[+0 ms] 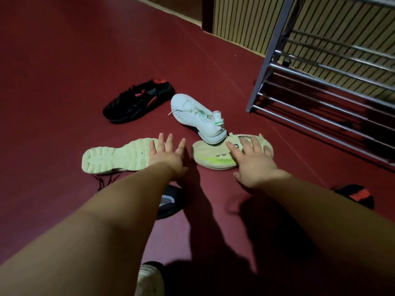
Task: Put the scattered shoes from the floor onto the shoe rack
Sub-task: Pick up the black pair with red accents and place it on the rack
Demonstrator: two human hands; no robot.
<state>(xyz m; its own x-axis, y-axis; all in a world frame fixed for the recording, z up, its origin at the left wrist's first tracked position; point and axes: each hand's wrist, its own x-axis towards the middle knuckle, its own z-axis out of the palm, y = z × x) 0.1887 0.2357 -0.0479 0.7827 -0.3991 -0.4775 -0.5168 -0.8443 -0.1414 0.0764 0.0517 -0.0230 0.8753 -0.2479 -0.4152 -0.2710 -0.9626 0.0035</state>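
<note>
Several shoes lie on the dark red floor. A shoe with a pale lugged sole [115, 155] lies upside down at the left; my left hand [166, 155] hovers open over its heel end. A second upturned shoe with a yellow-green sole patch [210, 155] lies to the right, under my open right hand [252, 162]. A white sneaker [198, 117] rests upright with its heel on that sole. A black and red shoe [139, 101] lies further back. The metal shoe rack [333, 86] stands at the right.
A dark shoe with a white patch [170, 201] lies under my left forearm. Another black and red shoe [354, 196] lies at the right near the rack's front. A slatted wall [241, 24] runs behind the rack.
</note>
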